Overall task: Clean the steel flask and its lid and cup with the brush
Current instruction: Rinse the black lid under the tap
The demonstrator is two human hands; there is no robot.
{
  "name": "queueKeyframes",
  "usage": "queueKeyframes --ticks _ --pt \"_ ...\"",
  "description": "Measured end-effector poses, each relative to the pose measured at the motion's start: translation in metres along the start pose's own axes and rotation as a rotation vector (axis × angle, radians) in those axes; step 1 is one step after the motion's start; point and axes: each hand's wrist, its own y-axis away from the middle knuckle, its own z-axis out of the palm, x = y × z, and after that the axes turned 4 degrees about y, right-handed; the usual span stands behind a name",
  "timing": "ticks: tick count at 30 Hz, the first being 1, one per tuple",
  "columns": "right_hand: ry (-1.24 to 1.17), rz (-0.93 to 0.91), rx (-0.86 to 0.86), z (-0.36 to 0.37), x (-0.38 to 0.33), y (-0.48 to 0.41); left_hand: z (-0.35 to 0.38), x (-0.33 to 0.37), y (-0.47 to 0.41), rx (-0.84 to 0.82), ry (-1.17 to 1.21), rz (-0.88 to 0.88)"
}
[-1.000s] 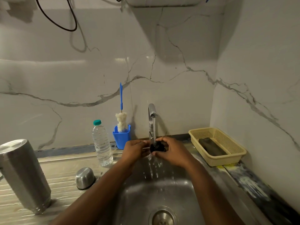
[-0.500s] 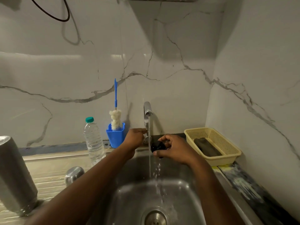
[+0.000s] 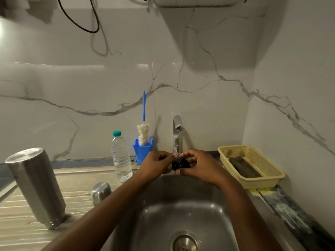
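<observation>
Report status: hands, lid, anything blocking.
Left hand, right hand grip small black lid over steel sink. Tall steel flask, small steel cup inverted on drainboard. Nothing blocking.

a clear plastic water bottle [image 3: 121, 156] with a green cap stands at centre frame on the counter [image 3: 20, 225], just beside a blue holder [image 3: 142, 151] set against the marble wall [image 3: 72, 78]. right of the holder a steel tap [image 3: 176, 131] rises above the sink [image 3: 190, 214], whose drain [image 3: 184, 241] lies at lower centre. at the right, a yellow basket [image 3: 262, 182] holds a dark object [image 3: 243, 167]. a black cable [image 3: 79, 22] loops at upper left.
</observation>
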Motion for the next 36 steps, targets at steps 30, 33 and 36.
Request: queueKeyframes --ticks 30,33,36 --pt "-0.001 -0.265 -0.414 0.063 -0.080 0.011 -0.179 -0.068 0.153 0.260 -0.630 -0.210" --pt "-0.002 -0.265 -0.419 0.062 -0.080 0.011 -0.176 -0.071 0.156 0.246 -0.649 -0.212" --pt "-0.008 -0.267 -0.418 0.060 -0.080 0.011 -0.173 -0.072 0.156 0.247 -0.658 -0.208"
